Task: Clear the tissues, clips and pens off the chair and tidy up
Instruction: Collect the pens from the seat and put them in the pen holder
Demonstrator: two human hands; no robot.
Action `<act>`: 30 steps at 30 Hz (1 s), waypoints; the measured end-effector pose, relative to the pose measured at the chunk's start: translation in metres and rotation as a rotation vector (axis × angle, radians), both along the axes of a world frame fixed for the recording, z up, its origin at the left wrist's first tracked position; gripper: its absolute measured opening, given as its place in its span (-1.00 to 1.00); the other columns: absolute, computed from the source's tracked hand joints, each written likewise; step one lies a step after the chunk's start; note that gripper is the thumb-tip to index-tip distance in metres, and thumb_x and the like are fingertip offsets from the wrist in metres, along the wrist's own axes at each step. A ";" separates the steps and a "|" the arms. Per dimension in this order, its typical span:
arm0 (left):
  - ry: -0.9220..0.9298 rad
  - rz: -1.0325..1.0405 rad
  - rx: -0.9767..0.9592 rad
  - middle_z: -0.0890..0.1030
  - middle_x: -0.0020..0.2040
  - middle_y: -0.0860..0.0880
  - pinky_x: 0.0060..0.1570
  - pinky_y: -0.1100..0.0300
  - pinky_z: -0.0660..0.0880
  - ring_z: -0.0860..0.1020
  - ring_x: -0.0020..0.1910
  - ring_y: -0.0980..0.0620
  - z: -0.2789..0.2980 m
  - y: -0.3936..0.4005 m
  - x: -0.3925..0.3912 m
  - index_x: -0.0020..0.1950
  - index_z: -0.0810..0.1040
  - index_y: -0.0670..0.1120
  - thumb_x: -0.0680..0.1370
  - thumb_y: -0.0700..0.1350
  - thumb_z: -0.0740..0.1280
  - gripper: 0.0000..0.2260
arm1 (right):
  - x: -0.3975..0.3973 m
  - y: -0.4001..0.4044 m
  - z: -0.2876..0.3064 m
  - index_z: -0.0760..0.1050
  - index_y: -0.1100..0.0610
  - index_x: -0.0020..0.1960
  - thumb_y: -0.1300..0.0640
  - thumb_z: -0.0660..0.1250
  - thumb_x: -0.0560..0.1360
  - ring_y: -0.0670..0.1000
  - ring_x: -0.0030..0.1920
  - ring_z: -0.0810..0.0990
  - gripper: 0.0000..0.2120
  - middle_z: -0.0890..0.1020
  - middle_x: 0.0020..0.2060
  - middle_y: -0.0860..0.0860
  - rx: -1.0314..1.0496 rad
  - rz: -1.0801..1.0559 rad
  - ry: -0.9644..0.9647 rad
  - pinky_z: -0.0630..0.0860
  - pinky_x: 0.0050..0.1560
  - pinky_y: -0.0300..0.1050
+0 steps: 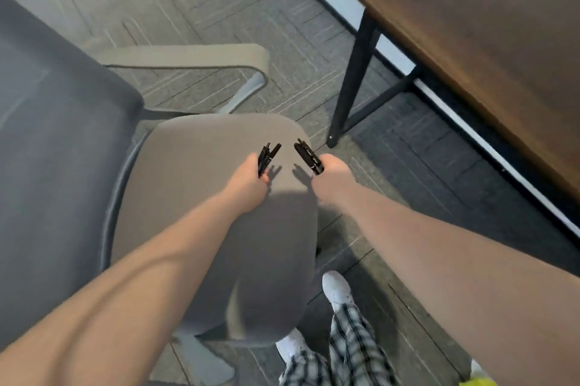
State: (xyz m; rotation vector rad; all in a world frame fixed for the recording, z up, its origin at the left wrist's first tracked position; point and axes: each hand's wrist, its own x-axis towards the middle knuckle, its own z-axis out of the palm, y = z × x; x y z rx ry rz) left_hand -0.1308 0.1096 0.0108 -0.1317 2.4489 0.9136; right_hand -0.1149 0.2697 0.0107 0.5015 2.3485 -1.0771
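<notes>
An office chair with a taupe seat (204, 197) fills the middle of the head view, its dark mesh back (56, 121) at the left. My left hand (248, 184) is closed around a bunch of black pens (266, 156) just above the seat. Over the seat's right edge, my right hand (329, 178) grips a second bunch of black pens (309, 154). Both bunches point away from me. No tissues or clips show on the seat.
A dark wooden table (489, 55) with black metal legs (354, 77) stands at the right. The chair's beige armrest (188, 55) lies beyond the seat. Grey patterned carpet (219, 2) covers the floor. My white shoes (337, 290) are below the seat.
</notes>
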 end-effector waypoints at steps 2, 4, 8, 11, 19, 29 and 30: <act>0.061 -0.076 0.059 0.51 -0.10 -0.12 -0.23 0.15 0.36 0.49 -0.10 -0.10 0.014 0.031 -0.002 0.00 0.34 -0.12 0.53 -0.31 0.13 -0.88 | 0.011 0.030 0.014 0.25 0.09 -0.26 0.27 0.16 0.53 0.11 -0.15 0.41 -0.78 0.36 -0.34 0.00 0.003 -0.103 0.019 0.32 -0.18 -0.12; 0.107 -0.122 0.116 0.50 -0.18 -0.06 -0.31 0.34 0.37 0.49 -0.16 -0.06 0.028 0.064 -0.003 0.00 0.31 -0.12 0.55 -0.33 0.13 -0.88 | 0.022 0.060 0.029 0.28 0.14 -0.18 0.29 0.14 0.54 0.11 -0.18 0.40 -0.85 0.36 -0.33 -0.01 0.015 -0.174 0.045 0.30 -0.28 -0.14; 0.183 -0.181 0.219 0.48 -0.21 -0.06 -0.32 0.34 0.35 0.45 -0.23 0.00 0.060 0.136 -0.001 0.02 0.29 -0.14 0.59 -0.29 0.11 -0.92 | 0.043 0.117 0.064 0.32 0.13 -0.07 0.26 0.12 0.57 -0.02 -0.31 0.36 -0.93 0.40 -0.27 0.01 -0.113 -0.360 0.100 0.24 -0.41 -0.18; 0.191 -0.213 0.322 0.46 -0.21 -0.03 -0.33 0.38 0.38 0.44 -0.24 0.06 0.086 0.193 0.005 0.02 0.29 -0.14 0.61 -0.25 0.13 -0.97 | 0.054 0.159 0.088 0.32 0.11 -0.14 0.27 0.13 0.54 0.06 -0.23 0.41 -0.89 0.46 -0.19 0.08 -0.183 -0.492 0.143 0.39 -0.26 -0.06; 0.247 -0.413 0.433 0.43 -0.26 0.01 -0.31 0.22 0.36 0.40 -0.30 0.05 0.142 0.341 0.019 0.00 0.29 -0.08 0.63 -0.14 0.14 -0.96 | 0.082 0.282 0.151 0.34 0.09 -0.25 0.44 0.21 0.41 0.11 -0.12 0.46 -0.74 0.52 -0.22 0.12 -0.305 -0.841 0.332 0.42 -0.03 0.00; 0.163 -0.509 0.661 0.46 -0.23 -0.01 -0.31 0.18 0.40 0.41 -0.28 0.03 0.188 0.502 0.041 -0.03 0.31 -0.02 0.63 -0.09 0.12 -0.95 | 0.119 0.424 0.197 0.36 0.10 -0.19 0.45 0.20 0.44 0.06 -0.12 0.45 -0.74 0.48 -0.16 0.11 -0.330 -1.038 0.502 0.46 0.00 -0.06; 0.157 -0.514 0.683 0.45 -0.23 0.00 -0.28 0.17 0.41 0.41 -0.28 0.03 0.191 0.518 0.043 -0.06 0.31 0.01 0.63 -0.10 0.12 -0.93 | 0.121 0.437 0.199 0.37 0.09 -0.20 0.44 0.22 0.43 0.07 -0.11 0.47 -0.74 0.50 -0.16 0.11 -0.315 -1.059 0.515 0.47 0.05 -0.03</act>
